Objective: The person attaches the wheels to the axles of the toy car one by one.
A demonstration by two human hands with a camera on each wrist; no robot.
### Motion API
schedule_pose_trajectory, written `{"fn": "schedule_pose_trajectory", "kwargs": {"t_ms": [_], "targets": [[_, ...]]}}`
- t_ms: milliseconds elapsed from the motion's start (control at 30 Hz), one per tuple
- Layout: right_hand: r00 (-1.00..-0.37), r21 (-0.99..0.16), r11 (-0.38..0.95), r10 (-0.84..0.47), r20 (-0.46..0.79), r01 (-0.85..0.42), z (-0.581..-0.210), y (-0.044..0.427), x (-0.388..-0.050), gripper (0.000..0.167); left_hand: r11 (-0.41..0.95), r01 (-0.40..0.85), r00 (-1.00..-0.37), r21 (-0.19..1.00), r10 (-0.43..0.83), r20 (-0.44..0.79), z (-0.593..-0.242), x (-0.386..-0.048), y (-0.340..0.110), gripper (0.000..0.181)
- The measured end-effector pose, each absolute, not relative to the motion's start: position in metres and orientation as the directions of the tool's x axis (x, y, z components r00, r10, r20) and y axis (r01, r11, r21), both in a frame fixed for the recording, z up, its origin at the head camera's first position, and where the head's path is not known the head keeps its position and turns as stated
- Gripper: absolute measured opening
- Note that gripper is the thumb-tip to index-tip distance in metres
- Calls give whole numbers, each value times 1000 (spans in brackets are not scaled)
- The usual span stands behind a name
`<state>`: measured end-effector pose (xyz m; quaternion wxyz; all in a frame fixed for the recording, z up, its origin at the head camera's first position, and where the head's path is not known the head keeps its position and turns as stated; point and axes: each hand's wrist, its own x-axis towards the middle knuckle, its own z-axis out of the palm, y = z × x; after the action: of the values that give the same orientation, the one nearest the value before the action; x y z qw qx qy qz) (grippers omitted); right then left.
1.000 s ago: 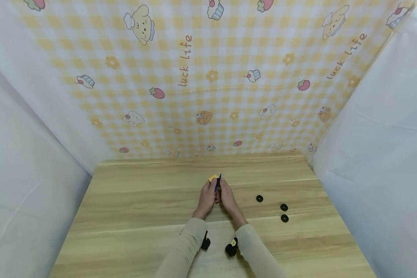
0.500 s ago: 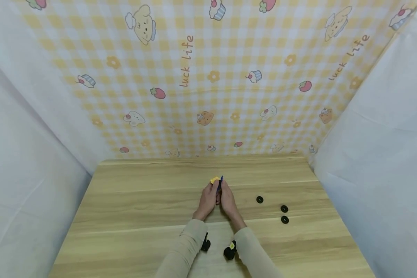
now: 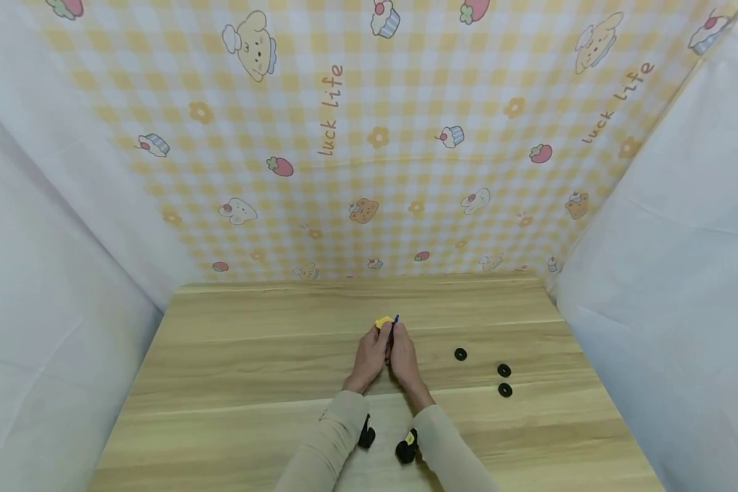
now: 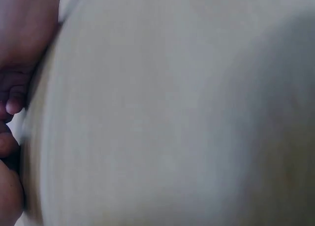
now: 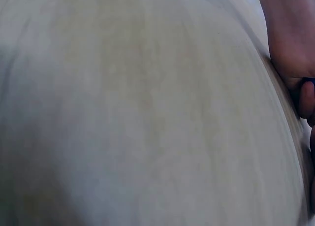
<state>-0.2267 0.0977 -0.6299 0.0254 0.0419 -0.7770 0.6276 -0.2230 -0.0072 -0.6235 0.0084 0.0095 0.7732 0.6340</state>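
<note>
In the head view, both hands meet over the middle of the table around a small yellow, blue and dark piece. Its yellow part (image 3: 384,321) shows beyond the left thumb, and a thin blue tip (image 3: 396,318) sticks up beside the right fingers. The left hand (image 3: 367,359) grips the yellow side. Against the blue side, the right hand (image 3: 404,357) holds on with its fingers mostly hidden. Most of the piece is covered, so its kind cannot be told. Both wrist views catch only parts of hands at their edges.
On the wooden table (image 3: 252,355), three black rings with small centre holes lie right of the hands: a nearer ring (image 3: 460,354), another ring (image 3: 504,370) and a third ring (image 3: 505,390). A checked cloth (image 3: 369,171) hangs behind, with white sheets at both sides.
Both hands have shifted slightly right and toward the person with the yellow and blue piece. Less of its dark and blue middle shows between them. The rings stay in place.
</note>
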Motion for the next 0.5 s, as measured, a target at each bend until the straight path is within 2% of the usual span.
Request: {"fn": "schedule_pose_trajectory", "kwargs": {"t_ms": [333,500], "targets": [[-995,-976,193,-13,96,-97,-628,98,-226,44,163,1,-999,987,45,-7,-623,-226,-9,53],[-994,-977,185,-35,107,-111,-606,98,-216,42,89,-32,-998,995,51,-37,-624,-227,-12,50]]}}
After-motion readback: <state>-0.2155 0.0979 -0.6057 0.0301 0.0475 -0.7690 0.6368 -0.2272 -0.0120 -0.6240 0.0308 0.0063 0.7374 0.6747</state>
